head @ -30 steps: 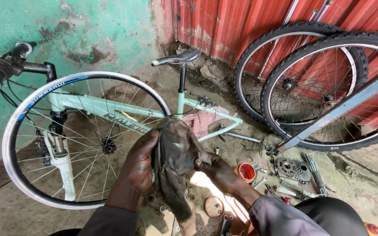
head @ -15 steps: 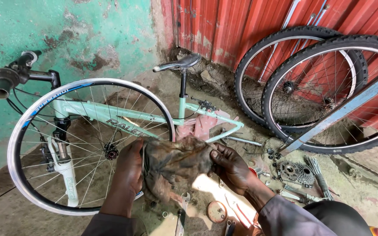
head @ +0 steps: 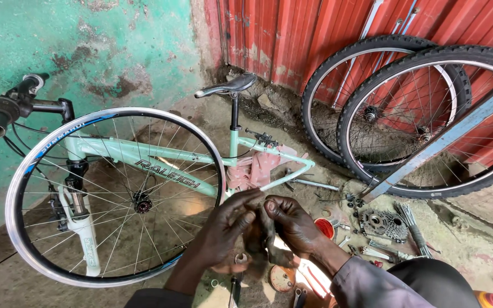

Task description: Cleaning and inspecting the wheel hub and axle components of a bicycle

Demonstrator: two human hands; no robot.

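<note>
Green plaster wall [head: 87, 45] and red corrugated sheeting [head: 315, 28] back a dirt floor [head: 486, 251] with a mint bicycle frame [head: 161, 165], a bare front wheel [head: 115, 194] and two tyred wheels [head: 429, 114]. Between my knees, my left hand [head: 223, 231] and right hand [head: 295, 225] each keep a closed grip on a dark greasy rag [head: 261, 239], seemingly wadded. Advice: fold it to a cleaner face and rub firmly, clear of the cassette [head: 384, 225] and red tin [head: 324, 227].

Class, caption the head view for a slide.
Both hands, left and right, bunch a dark rag beside a mint-green bicycle.
</note>
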